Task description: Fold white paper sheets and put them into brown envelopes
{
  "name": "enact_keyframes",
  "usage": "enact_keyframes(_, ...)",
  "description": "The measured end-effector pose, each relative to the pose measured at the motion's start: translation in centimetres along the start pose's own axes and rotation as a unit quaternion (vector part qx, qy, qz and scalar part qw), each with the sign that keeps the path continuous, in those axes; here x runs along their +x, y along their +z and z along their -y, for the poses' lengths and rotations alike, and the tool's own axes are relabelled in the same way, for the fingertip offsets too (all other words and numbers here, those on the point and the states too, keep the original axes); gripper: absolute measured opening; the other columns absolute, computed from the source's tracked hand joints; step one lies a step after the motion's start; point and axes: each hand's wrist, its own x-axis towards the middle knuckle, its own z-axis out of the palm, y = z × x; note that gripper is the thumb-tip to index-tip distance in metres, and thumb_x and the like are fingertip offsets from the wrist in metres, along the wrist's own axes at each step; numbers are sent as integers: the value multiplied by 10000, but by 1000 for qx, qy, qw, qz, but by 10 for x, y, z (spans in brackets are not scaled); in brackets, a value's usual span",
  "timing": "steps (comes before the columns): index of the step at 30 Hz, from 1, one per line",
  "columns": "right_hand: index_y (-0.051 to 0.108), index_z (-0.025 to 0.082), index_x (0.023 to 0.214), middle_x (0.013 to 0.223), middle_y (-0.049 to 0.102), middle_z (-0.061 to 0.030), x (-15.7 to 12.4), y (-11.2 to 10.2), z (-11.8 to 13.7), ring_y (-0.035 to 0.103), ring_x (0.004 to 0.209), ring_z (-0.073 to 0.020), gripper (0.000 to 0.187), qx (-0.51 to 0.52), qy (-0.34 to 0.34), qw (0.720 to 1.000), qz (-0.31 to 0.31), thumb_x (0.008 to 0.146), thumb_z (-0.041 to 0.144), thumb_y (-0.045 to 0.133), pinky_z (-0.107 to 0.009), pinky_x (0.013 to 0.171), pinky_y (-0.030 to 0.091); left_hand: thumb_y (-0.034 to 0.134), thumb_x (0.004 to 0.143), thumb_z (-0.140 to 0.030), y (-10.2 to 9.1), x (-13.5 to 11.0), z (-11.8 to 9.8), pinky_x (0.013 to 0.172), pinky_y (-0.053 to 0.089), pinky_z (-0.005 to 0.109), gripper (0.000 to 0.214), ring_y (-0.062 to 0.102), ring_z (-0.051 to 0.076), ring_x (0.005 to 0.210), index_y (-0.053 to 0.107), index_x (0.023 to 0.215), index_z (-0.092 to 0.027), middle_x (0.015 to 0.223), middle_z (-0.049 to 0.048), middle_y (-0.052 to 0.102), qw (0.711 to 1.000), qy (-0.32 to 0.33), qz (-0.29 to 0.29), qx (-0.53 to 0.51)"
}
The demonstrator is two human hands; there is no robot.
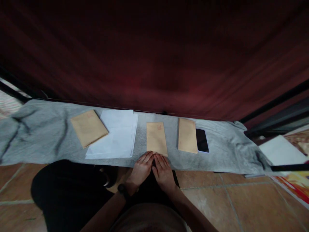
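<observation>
A tan paper envelope (156, 137) with a small reddish mark near its top right corner lies in front of me on the grey cloth. My left hand (143, 167) rests its outstretched fingertips on the envelope's near edge. Beside it my right hand (163, 169) lies on the same edge, fingers extended and nearly meeting the left ones. Both thumbs point inward. Part of the near edge is hidden under the fingers. To the right is a stack of tan envelopes (187, 135); to the left, another stack of tan envelopes (89, 128) partly covers white paper sheets (116, 137).
A dark-screened phone (202, 140) lies partly against the right stack. Grey cloth (224, 145) covers the narrow work surface. A dark red curtain (154, 64) hangs behind it. At far right are a white flat object (282, 149) and a black bar (289, 167).
</observation>
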Motion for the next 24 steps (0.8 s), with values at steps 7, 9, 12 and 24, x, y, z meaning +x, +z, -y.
enact_keyframes(7,409,171,1514,1475,529,-100,-5,-1,-2,470,1390,-244,504,-19,15,1000,-19,1023,283,410,-475,1195,336,443,907,-119,0,-1,0,1100,484,437,483,525,259,1336,538,1380,-146,1404,130,596,1000,10,-5,9)
enact_keyframes(9,416,180,1511,1478,526,-93,-5,-3,-6,472,1388,-244,495,-24,19,999,-19,1026,281,411,-478,1198,326,443,921,-130,0,-1,0,1097,486,437,463,523,259,1341,546,1372,-143,1404,134,597,1000,10,-5,13)
enact_keyframes(12,421,197,1509,1482,521,-91,-7,-9,-13,485,1378,-250,489,-28,26,999,-18,1027,279,417,-489,1197,318,444,944,-156,1,-1,-1,1105,480,440,443,512,258,1353,543,1376,-143,1412,134,592,1000,8,-4,12)
enact_keyframes(24,496,204,1460,1482,526,-60,-12,-23,-34,462,1393,-244,442,-74,56,996,-5,1034,256,391,-474,1216,243,391,958,-125,0,4,-13,1155,413,452,453,481,261,1383,527,1390,-101,1462,154,543,998,11,11,67)
